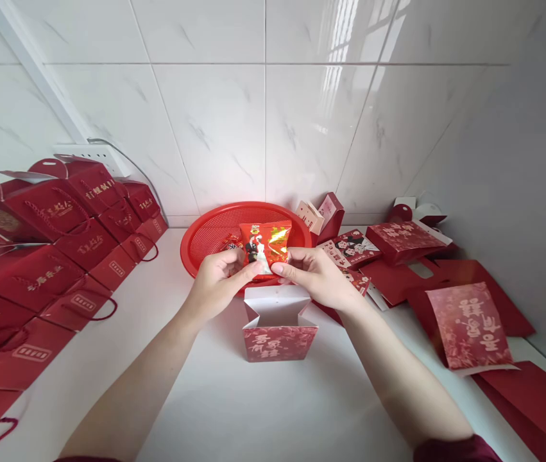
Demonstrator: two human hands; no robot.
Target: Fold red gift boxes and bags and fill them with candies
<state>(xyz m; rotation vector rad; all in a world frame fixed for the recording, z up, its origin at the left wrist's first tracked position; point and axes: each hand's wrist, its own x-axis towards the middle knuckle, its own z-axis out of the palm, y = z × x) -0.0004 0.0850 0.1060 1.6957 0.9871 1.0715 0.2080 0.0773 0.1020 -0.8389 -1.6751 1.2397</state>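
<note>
Above the near rim of a red basket (187,250), a red packet (265,247) is gripped at its lower corners by both hands, the left (222,276) and the right (318,273), thumbs in front. Just below, an open box (280,343) stands upright on the white desk (234,410). Red gift boxes (85,240) line the left side.

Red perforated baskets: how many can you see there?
1: the red perforated basket, on the white table near the tiled wall, behind the foil packet held by the left hand and right hand. Any nested underneath would be hidden.
</note>
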